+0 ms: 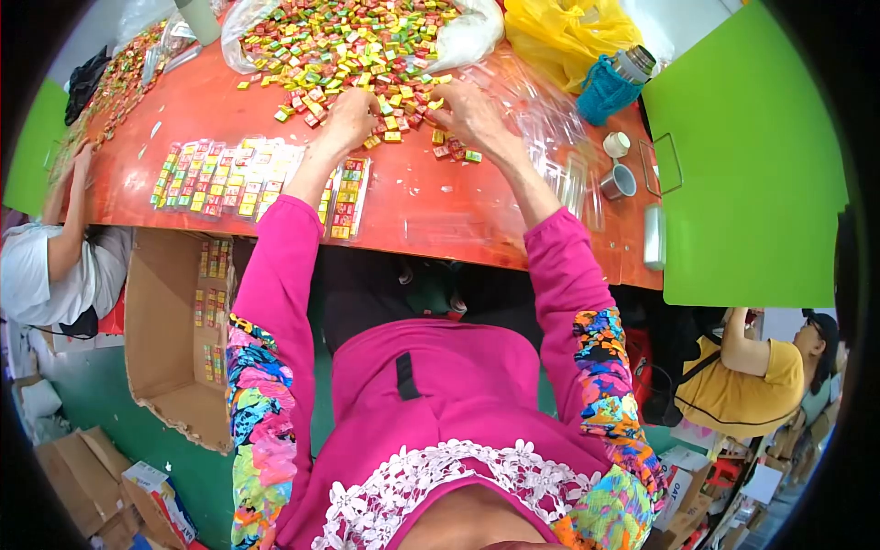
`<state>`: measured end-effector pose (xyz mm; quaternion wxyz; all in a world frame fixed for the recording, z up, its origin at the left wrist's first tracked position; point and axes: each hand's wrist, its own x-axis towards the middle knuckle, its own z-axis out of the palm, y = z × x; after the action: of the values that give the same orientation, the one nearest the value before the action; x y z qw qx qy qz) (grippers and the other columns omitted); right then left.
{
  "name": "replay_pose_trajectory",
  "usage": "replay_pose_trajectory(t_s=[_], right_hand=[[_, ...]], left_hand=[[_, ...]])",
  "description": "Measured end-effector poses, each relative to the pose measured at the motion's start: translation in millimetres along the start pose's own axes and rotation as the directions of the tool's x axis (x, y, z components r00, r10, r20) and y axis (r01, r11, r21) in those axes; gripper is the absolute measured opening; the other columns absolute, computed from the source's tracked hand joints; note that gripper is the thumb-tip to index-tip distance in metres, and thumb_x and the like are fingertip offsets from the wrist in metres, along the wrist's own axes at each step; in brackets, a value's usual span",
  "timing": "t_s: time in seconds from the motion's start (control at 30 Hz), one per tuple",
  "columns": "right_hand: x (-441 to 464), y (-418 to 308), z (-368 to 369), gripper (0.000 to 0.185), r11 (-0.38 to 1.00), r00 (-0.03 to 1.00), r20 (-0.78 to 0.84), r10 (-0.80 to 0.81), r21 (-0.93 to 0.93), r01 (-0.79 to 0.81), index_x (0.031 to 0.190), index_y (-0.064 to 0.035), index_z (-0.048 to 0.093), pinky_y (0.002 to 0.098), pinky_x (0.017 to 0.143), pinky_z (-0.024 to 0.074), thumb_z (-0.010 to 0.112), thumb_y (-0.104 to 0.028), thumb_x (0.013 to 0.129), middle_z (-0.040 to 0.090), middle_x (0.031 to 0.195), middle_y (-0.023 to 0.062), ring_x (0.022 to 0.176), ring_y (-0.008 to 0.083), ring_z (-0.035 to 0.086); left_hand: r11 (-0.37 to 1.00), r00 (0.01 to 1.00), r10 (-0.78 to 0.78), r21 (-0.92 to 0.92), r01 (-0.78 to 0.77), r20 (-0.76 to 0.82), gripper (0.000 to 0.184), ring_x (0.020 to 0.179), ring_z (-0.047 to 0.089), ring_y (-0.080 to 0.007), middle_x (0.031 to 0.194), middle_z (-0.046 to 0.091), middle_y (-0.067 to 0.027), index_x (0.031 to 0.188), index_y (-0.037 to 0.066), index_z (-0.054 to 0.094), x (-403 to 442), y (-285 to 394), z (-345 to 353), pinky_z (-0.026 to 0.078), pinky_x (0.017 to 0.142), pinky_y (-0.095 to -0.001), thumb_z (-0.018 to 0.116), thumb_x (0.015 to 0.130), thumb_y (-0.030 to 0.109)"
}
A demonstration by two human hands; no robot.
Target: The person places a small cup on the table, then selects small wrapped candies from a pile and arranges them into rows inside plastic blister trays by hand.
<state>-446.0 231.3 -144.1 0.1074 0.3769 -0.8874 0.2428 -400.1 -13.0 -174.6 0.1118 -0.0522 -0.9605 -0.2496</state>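
Note:
A large pile of small red, yellow and green wrapped blocks (pixel 348 41) spreads over the far part of the red table (pixel 412 192). My left hand (pixel 351 117) is at the pile's near edge, fingers curled in among the blocks; what they hold is hidden. Opposite it, my right hand (pixel 470 115) reaches in from the right, fingers and thumb apart beside the blocks. A few loose blocks (pixel 454 148) lie below it. Under my left forearm stand clear plastic trays (pixel 220 179) filled with rows of the blocks, one of them (pixel 348 197) close to the table edge.
Empty clear trays (pixel 573 183) lie at right, near a cup (pixel 619 181) and a bottle in a blue holder (pixel 605 87). A yellow bag (pixel 564 37) sits behind. An open carton (pixel 174 330) holds filled trays below. Other people work at left (pixel 60 261) and right (pixel 747 390).

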Motion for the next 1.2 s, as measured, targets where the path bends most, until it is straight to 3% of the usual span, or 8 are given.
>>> replay_pose_trajectory(t_s=[0.1, 0.33, 0.5, 0.67, 0.83, 0.97, 1.1, 1.2], right_hand=[[12, 6, 21, 0.025, 0.998, 0.996, -0.065, -0.065, -0.013, 0.065, 0.104, -0.0040, 0.066, 0.0469, 0.082, 0.0509, 0.069, -0.016, 0.082, 0.064, 0.103, 0.0159, 0.098, 0.0358, 0.063], [48, -7, 47, 0.027, 0.953, 0.958, -0.027, -0.285, 0.098, 0.287, 0.104, -0.0047, 0.067, 0.0433, 0.079, 0.0508, 0.070, -0.020, 0.082, 0.062, 0.095, 0.0145, 0.094, 0.0326, 0.063], [56, -1, 52, 0.028, 0.947, 0.948, 0.056, -0.313, 0.087, 0.308, 0.100, -0.0042, 0.066, 0.0420, 0.079, 0.0507, 0.073, -0.023, 0.080, 0.060, 0.096, 0.0130, 0.094, 0.0319, 0.062], [28, 9, -5, 0.030, 0.949, 0.958, 0.169, -0.234, 0.253, 0.187, 0.098, -0.0025, 0.065, 0.0389, 0.077, 0.0489, 0.074, -0.025, 0.081, 0.061, 0.091, 0.0127, 0.088, 0.0285, 0.061], [-48, 16, -40, 0.028, 0.990, 0.979, 0.168, -0.112, 0.109, 0.094, 0.094, -0.0037, 0.065, 0.0437, 0.076, 0.0497, 0.075, -0.024, 0.077, 0.062, 0.089, 0.0138, 0.085, 0.0318, 0.062], [-83, 0, -42, 0.029, 0.998, 0.970, 0.240, 0.031, -0.059, -0.018, 0.098, -0.0028, 0.063, 0.0418, 0.074, 0.0499, 0.075, -0.021, 0.079, 0.063, 0.091, 0.0149, 0.082, 0.0308, 0.062], [-74, 8, -26, 0.025, 0.991, 0.994, 0.101, -0.033, 0.134, 0.020, 0.100, -0.0025, 0.063, 0.0419, 0.074, 0.0503, 0.072, -0.016, 0.082, 0.063, 0.090, 0.0152, 0.085, 0.0314, 0.064], [-57, 9, -12, 0.025, 0.997, 0.997, 0.072, -0.041, 0.061, 0.037, 0.102, -0.0024, 0.063, 0.0412, 0.074, 0.0506, 0.071, -0.016, 0.083, 0.062, 0.090, 0.0146, 0.085, 0.0305, 0.064]], left_hand=[[0.991, 0.999, -0.031, -0.131, 0.032, 0.010, 0.025, 0.069, 0.063, -0.0218, 0.072, 0.065, -0.0099, 0.098, 0.002, 0.072, 3, 1, -8, 0.049, 0.064, -0.0361, 0.076, 0.078, 0.017], [0.919, 0.981, -0.180, -0.345, 0.193, 0.068, 0.033, 0.064, 0.060, -0.0062, 0.072, 0.066, -0.0015, 0.115, 0.002, 0.069, -9, -8, -41, 0.048, 0.058, -0.0247, 0.072, 0.083, 0.012], [0.944, 0.999, 0.020, -0.330, -0.011, 0.026, 0.032, 0.065, 0.055, -0.0049, 0.078, 0.061, 0.0018, 0.114, 0.001, 0.068, -31, 25, -47, 0.046, 0.058, -0.0235, 0.071, 0.084, 0.010], [0.949, 0.990, 0.136, -0.292, -0.115, 0.050, 0.031, 0.065, 0.056, -0.0106, 0.078, 0.059, -0.0030, 0.110, 0.004, 0.067, -43, 59, -22, 0.047, 0.059, -0.0281, 0.070, 0.080, 0.007], [0.931, 0.930, 0.312, -0.133, -0.340, -0.193, 0.028, 0.080, 0.061, -0.0267, 0.086, 0.062, -0.0107, 0.102, 0.005, 0.067, -40, 52, 28, 0.049, 0.074, -0.0408, 0.076, 0.077, 0.012], [0.941, 0.945, 0.301, -0.119, -0.315, -0.125, 0.029, 0.089, 0.060, -0.0300, 0.088, 0.060, -0.0113, 0.098, 0.005, 0.067, -41, 56, 39, 0.047, 0.079, -0.0424, 0.079, 0.074, 0.017], [0.944, 0.956, 0.284, -0.151, -0.293, -0.075, 0.029, 0.094, 0.060, -0.0309, 0.089, 0.058, -0.0116, 0.097, 0.005, 0.067, -41, 70, 35, 0.047, 0.082, -0.0424, 0.079, 0.073, 0.018], [0.938, 0.956, 0.292, -0.187, -0.293, -0.033, 0.028, 0.097, 0.060, -0.0322, 0.090, 0.057, -0.0122, 0.096, 0.005, 0.067, -39, 76, 36, 0.047, 0.083, -0.0432, 0.079, 0.074, 0.017]])
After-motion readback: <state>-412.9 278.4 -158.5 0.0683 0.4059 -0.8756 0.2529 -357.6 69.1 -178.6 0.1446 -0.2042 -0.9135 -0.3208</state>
